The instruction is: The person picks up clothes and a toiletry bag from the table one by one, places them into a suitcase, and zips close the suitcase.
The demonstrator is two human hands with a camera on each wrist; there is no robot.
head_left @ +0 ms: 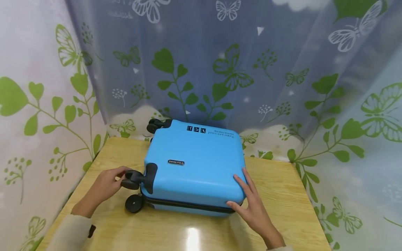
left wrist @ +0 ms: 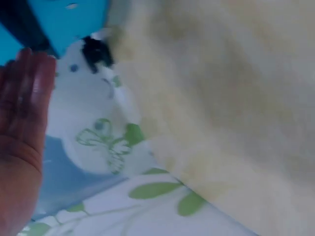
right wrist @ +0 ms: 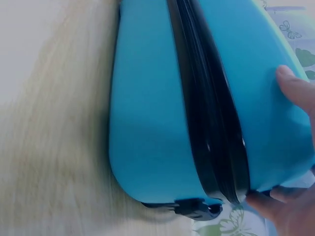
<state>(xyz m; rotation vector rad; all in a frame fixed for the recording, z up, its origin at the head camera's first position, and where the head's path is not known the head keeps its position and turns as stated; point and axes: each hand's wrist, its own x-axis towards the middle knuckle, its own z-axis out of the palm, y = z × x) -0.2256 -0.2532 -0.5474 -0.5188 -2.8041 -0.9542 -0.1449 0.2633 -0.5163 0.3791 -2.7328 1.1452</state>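
A small bright blue hard-shell suitcase (head_left: 194, 164) lies flat on a wooden table (head_left: 282, 195), with a black zipper band (right wrist: 206, 123) around its side. My left hand (head_left: 120, 174) reaches to the near left corner, and its fingers touch the upper black wheel (head_left: 130, 182); the left wrist view shows that hand (left wrist: 24, 108) with a flat palm and fairly straight fingers. My right hand (head_left: 242, 190) rests on the near right corner, fingers spread on the lid and thumb against the side by the zipper. The right wrist view shows the right hand (right wrist: 270, 137) at that corner.
A second wheel (head_left: 134, 203) sits below the first, and two more wheels (head_left: 155, 124) stick out at the far left corner. A sheer curtain (head_left: 220, 62) printed with green leaves and butterflies encloses the table on three sides. Bare tabletop lies in front and to the right.
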